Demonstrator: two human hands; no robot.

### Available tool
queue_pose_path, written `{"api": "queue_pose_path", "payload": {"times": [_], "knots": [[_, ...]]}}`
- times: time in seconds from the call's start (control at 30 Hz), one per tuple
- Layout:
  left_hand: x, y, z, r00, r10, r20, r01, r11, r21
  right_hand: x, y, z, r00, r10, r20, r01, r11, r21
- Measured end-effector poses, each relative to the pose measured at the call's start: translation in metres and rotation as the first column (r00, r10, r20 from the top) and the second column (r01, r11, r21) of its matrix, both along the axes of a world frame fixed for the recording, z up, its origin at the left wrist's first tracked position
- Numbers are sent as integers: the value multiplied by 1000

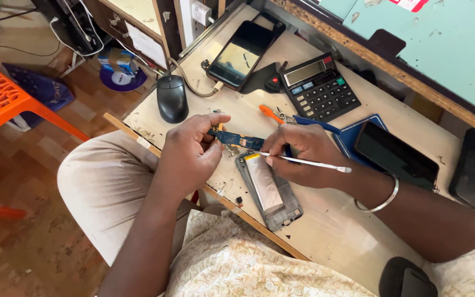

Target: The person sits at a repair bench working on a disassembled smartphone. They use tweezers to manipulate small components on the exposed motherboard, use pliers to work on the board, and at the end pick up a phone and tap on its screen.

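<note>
left hand [191,157]: sat just left of the frame's centre, thumb and fingers closed around the left end of a small blue circuit board [236,138], holding it up off the desk.
right hand [303,154]: just right of centre, fingers pinched shut on a thin metal tool [311,163]; the handle ran out toward the right, and the working tip met the board's lower edge near the middle.
circuit board: a narrow strip held level between the two hands, right above the top end of the opened phone body [269,191].
phone body: lay face down on the desk [336,231] below centre, back off, a silver battery showing inside.
step in hand: looked like probing or prying a part on the board while it was out of the phone; which part, too small to tell.
next move calls for: by my guess, a steady left grip and a light, short push of the tip, so it would not skid off the board.
around them: a mouse [172,98] at upper left, a cabled phone [242,54] and a calculator [319,87] at the top, orange-handled pliers [273,114] above the hands, a dark phone [396,155] on a blue pad to the right.
</note>
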State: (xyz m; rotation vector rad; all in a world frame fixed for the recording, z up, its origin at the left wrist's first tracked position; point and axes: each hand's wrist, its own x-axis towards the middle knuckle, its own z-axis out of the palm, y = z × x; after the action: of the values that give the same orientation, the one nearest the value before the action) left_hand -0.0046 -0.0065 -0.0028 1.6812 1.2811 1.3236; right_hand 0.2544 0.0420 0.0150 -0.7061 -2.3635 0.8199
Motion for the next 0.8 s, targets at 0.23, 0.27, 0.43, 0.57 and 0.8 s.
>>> {"api": "queue_pose_path", "payload": {"times": [0.23,0.27,0.43,0.57,0.8], "knots": [[-3,-1,-6,990,1,142,-2,1000,5,8,4,-4,971,-196,-138,193,981,-35],[-3,-1,-6,987,14,163,-14,1000,-1,7,5,-4,958,-268,-107,266,963,-32],[-6,0,-11,968,-7,249,-1,1000,31,-3,3,2,989,-144,-35,148,958,243],[-7,-2,-12,927,-97,363,93,995,30,-11,-2,7,990,-132,41,114,945,307],[22,20,-1,747,-39,663,110,992,-65,-16,1,3,997,-69,30,57,951,305]]}}
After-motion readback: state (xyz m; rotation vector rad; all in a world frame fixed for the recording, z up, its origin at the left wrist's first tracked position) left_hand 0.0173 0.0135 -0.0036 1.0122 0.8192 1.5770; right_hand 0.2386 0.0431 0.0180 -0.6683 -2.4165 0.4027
